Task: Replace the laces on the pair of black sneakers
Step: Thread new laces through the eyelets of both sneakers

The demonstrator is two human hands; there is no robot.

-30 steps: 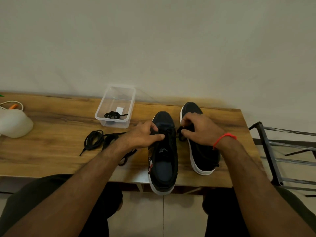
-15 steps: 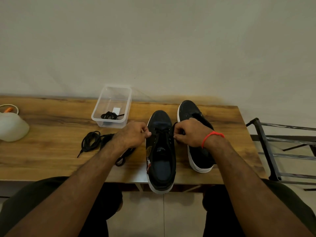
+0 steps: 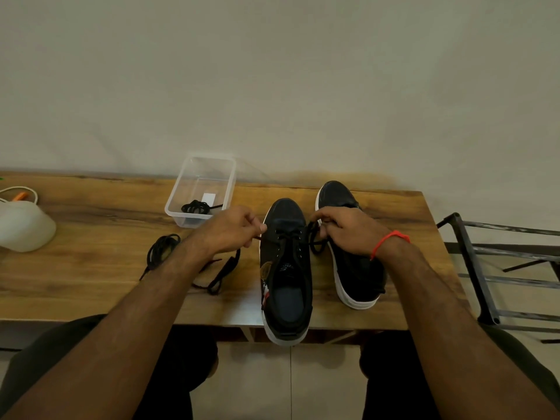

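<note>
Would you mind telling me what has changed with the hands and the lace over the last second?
The left hand and right hand, which were together over the near sneaker, have drawn apart sideways, each pinching an end of the lace and pulling it across the front eyelets. The far sneaker, the loose laces on the table and the plastic box stayed put.

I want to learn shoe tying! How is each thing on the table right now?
Left sneaker: partly laced, heel over the table edge.
Right sneaker: flat on the table.
Left hand: pinching a lace end.
Right hand: gripping the other end.
Clear box: open, bundled lace inside.
Loose laces: lying heaped.
</note>
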